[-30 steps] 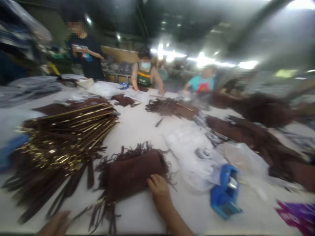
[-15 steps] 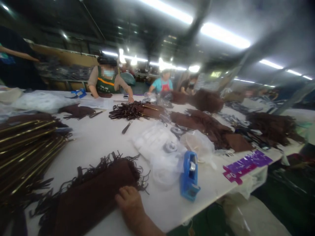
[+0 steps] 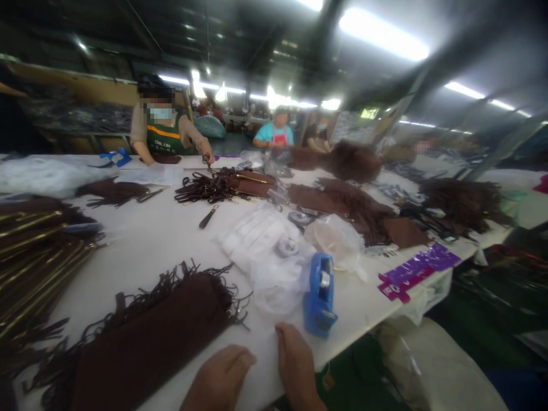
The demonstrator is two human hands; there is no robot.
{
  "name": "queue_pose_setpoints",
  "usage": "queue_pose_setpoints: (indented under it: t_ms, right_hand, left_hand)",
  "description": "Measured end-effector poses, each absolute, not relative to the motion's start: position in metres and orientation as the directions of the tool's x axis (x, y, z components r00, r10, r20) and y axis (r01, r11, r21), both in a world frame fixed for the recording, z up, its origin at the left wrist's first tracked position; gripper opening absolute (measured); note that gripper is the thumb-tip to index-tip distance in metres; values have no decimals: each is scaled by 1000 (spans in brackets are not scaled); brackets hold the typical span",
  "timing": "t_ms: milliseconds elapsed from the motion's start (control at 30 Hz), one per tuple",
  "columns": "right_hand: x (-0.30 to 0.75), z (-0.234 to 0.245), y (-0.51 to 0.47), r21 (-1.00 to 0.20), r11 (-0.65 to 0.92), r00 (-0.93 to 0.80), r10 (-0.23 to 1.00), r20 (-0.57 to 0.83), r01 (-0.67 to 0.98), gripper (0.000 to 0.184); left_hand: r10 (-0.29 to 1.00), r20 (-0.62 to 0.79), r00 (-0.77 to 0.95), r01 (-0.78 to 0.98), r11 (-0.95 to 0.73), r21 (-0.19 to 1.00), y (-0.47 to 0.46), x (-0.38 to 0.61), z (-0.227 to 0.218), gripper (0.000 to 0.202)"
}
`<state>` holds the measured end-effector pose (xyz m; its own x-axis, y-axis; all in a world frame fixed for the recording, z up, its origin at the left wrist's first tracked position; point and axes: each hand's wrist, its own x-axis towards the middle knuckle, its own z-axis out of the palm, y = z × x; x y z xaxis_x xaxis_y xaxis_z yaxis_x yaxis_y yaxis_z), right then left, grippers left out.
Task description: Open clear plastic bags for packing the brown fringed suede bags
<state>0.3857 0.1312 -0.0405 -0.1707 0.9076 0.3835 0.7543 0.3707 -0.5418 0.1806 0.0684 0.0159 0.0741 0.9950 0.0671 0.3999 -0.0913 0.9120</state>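
Note:
A brown fringed suede piece (image 3: 154, 337) lies flat on the white table (image 3: 171, 234) in front of me. My left hand (image 3: 218, 377) rests on the table just right of its near corner, fingers together and flat, holding nothing. My right hand (image 3: 295, 362) lies flat on the table edge, fingers forward, a little short of a blue tape dispenser (image 3: 319, 297). Neither hand touches the suede piece.
Brown straps with gold zips (image 3: 34, 257) are heaped at the left. Clear plastic bags (image 3: 265, 245) lie behind the dispenser, purple labels (image 3: 417, 268) near the right edge. More brown fringed heaps (image 3: 355, 211) stretch back. A person in a green apron (image 3: 165, 134) works across the table.
My right hand has come off the suede piece and moved right toward the tape dispenser. My left hand has come into view beside it. The view has swung right.

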Motion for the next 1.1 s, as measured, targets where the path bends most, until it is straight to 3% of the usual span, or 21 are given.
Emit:
queue_pose_setpoints:
  t_ms: [33,133,233,333,500,667,767,933,1100]
  right_hand:
    - [398,-41,134,-556,336,-140,921,364,760,29]
    - [418,-35,144,-653,275,-101,951,291,705,36]
    - [419,-25,154,-794,183,-16,977,214,580,42]
    - [417,-26,155,-832,135,54,980,194,539,42]
    - [421,-46,142,-837,130,38,983,177,531,38]
    - [428,-52,138,-836,140,18,984,177,530,35]
    - [428,-52,139,-836,130,6,987,158,534,34]
    - [427,-56,138,-829,138,18,984,175,542,33]
    - [425,-59,139,-818,161,13,980,201,552,32]
  left_hand:
    - [956,58,287,466,-192,864,88,201,13,26]
    - [896,83,436,588,-354,727,149,242,2,35]
    - [923,177,342,662,-370,652,195,255,-9,43]
    - [939,209,275,721,-345,602,214,261,-15,46]
    - [896,203,395,766,-443,466,222,278,-25,39]
    - [836,179,518,755,-546,364,237,284,-33,15]
    - [847,155,509,774,-529,348,241,282,-36,12]
    - [909,129,397,820,-414,396,244,278,-36,27]
    - [864,115,490,727,-477,493,243,278,-30,14]
